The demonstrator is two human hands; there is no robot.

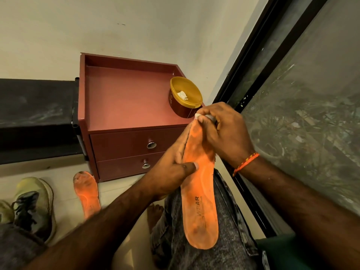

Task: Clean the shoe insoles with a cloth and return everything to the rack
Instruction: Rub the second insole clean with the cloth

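head view: an orange insole (200,193) is held upright over the lap, heel end resting on a grey denim knee (229,221), toe end up. the left hand (171,172) is wrapped round the insole's left edge at mid-length, thumb pressed flat across the orange face, fingers behind. the right hand (224,131) is curled at the toe end, its grip closed on a small whitish cloth (204,116) that is pinched between fingertips and pressed against the insole tip; only a bit of the cloth is seen. an orange thread band (246,163) is worn on the right wrist.

a second orange insole (87,193), dirty at the toe, lies flat on the tiled floor (64,172) just left of the left forearm. a grey-green laced shoe (34,205) lies further left on the floor, with part of another shoe (4,211) cut off at the frame edge.

a small maroon drawer cabinet (126,106) stands against the wall (97,26), two drawers with metal knobs. on its top, near the right rim, an open round tub (185,98) with a yellow inside is seen, white scraps in it. a dark shelf (37,110) is beside the cabinet on the left. a black-framed window (292,94) runs along the right side.
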